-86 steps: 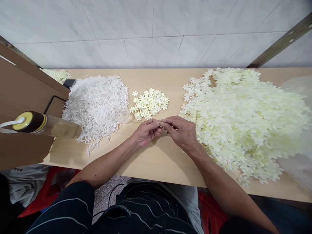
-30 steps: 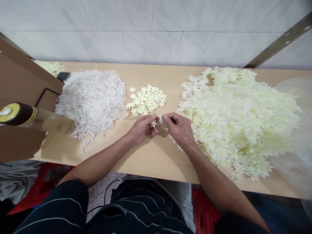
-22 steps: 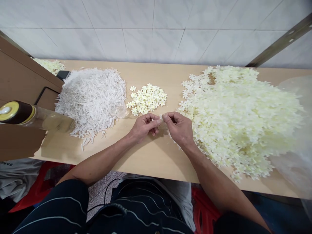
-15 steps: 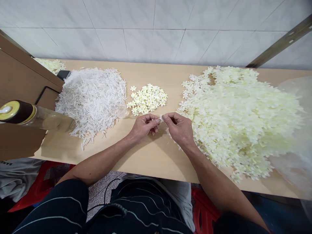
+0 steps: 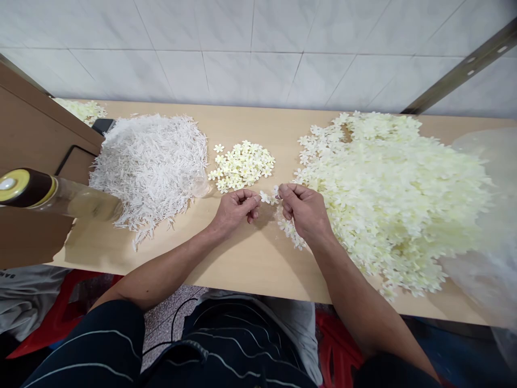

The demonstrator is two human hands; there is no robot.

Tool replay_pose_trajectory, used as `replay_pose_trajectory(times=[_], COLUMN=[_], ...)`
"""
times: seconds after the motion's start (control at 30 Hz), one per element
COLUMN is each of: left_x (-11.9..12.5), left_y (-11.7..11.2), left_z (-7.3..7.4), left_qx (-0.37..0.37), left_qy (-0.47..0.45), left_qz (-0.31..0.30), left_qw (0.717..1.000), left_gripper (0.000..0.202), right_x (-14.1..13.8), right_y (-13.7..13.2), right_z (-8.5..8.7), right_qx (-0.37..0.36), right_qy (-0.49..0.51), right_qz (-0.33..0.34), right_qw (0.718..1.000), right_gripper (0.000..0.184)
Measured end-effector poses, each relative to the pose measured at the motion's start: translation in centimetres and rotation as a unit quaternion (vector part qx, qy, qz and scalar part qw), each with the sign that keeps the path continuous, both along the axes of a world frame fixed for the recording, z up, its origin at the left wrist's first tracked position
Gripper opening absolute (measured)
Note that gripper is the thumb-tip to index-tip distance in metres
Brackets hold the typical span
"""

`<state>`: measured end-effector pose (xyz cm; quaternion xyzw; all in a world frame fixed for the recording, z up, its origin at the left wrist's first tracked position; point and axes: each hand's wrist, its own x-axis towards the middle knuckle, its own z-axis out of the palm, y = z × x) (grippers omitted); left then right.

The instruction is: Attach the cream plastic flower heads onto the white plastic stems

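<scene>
My left hand [image 5: 234,211] is closed in a pinch, with a small pale artificial flower [image 5: 265,197] at its fingertips. Opposite it, my right hand [image 5: 306,211] also pinches, and another small white flower [image 5: 276,191] shows at the tips of thumb and forefinger. Just beyond the hands lies a small pile of cream flowers [image 5: 244,166] with yellowish centres. A much larger heap of loose pale flowers [image 5: 396,188] spreads to the right, its near edge beside my right hand. Left of the small pile is a mound of thin white stem-like pieces [image 5: 153,167].
A clear bottle [image 5: 86,199] with a yellow-and-black lid stands at the left by a brown cardboard box [image 5: 32,134]. The wooden table [image 5: 258,269] ends close to my body. Clear plastic sheeting [image 5: 484,275] lies at the right, and a tiled wall [image 5: 226,75] rises behind.
My right hand has drawn a little to the right, so the hands are farther apart. Flowers now show between the fingertips, where only a small white bit was visible before.
</scene>
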<state>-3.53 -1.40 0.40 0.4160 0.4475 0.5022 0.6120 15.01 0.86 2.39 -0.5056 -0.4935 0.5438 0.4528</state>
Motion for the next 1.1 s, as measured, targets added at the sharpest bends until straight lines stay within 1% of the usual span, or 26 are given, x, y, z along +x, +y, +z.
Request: replay_pose_trajectory(times=[0.1, 0.2, 0.27, 0.33, 0.37, 0.4, 0.47, 0.5, 0.53, 0.57, 0.63, 0.67, 0.77, 0.83, 0.97, 1.1], left_x=[0.0, 0.0, 0.0, -0.1, -0.1, -0.1, -0.1, 0.0, 0.0, 0.0, 0.1, 0.1, 0.2, 0.2, 0.1, 0.1], left_y=[0.0, -0.1, -0.1, -0.1, -0.1, -0.1, 0.0, 0.0, 0.0, -0.1, -0.2, -0.3, -0.5, -0.6, -0.6, -0.5], left_z=[0.1, 0.1, 0.0, -0.1, -0.1, -0.2, -0.2, -0.3, -0.3, -0.4, -0.4, -0.4, -0.1, 0.1, 0.4, 0.3], left_qx=[-0.013, -0.024, -0.027, -0.025, -0.021, -0.015, -0.006, -0.003, -0.002, -0.003, -0.005, -0.004, 0.005, 0.012, 0.013, 0.017], left_qy=[-0.006, -0.014, -0.015, -0.015, -0.015, -0.016, -0.016, -0.015, -0.013, -0.008, 0.005, 0.012, 0.031, 0.039, 0.04, 0.03], left_qz=[0.005, 0.008, 0.012, 0.015, 0.014, 0.012, 0.003, -0.001, -0.005, -0.008, -0.012, -0.015, -0.022, -0.022, -0.018, -0.02], left_qw=[1.0, 1.0, 0.999, 0.999, 1.0, 1.0, 1.0, 1.0, 1.0, 1.0, 1.0, 1.0, 0.999, 0.999, 0.999, 0.999], left_gripper=[0.031, 0.032, 0.032, 0.031, 0.031, 0.03, 0.031, 0.031, 0.032, 0.033, 0.034, 0.034, 0.033, 0.034, 0.036, 0.035], right_x=[0.1, 0.2, 0.8, 2.0, 2.8, 3.8, 5.6, 6.3, 6.7, 6.7, 5.8, 4.9, 2.1, 0.9, 0.3, 0.4], right_y=[0.2, 0.3, 0.3, 0.3, 0.4, 0.4, 0.5, 0.6, 0.6, 0.5, 0.3, 0.1, -0.4, -0.6, -0.7, -0.4], right_z=[0.3, 0.7, 1.2, 1.9, 2.3, 2.8, 3.6, 3.9, 4.2, 4.3, 4.3, 4.1, 3.1, 2.3, 1.2, 0.9], right_qx=[-0.039, -0.055, -0.037, 0.012, 0.045, 0.087, 0.163, 0.191, 0.213, 0.23, 0.257, 0.27, 0.316, 0.338, 0.367, 0.364], right_qy=[0.06, 0.077, 0.049, -0.053, -0.127, -0.213, -0.353, -0.401, -0.432, -0.447, -0.439, -0.422, -0.373, -0.355, -0.348, -0.353], right_qz=[0.033, 0.048, 0.053, 0.077, 0.099, 0.121, 0.155, 0.157, 0.142, 0.114, 0.054, 0.041, 0.062, 0.069, 0.061, 0.071], right_qw=[0.997, 0.994, 0.997, 0.996, 0.986, 0.966, 0.908, 0.882, 0.865, 0.857, 0.859, 0.865, 0.87, 0.869, 0.861, 0.859], right_gripper=[0.042, 0.045, 0.046, 0.043, 0.041, 0.037, 0.026, 0.021, 0.019, 0.018, 0.02, 0.021, 0.022, 0.021, 0.018, 0.013])
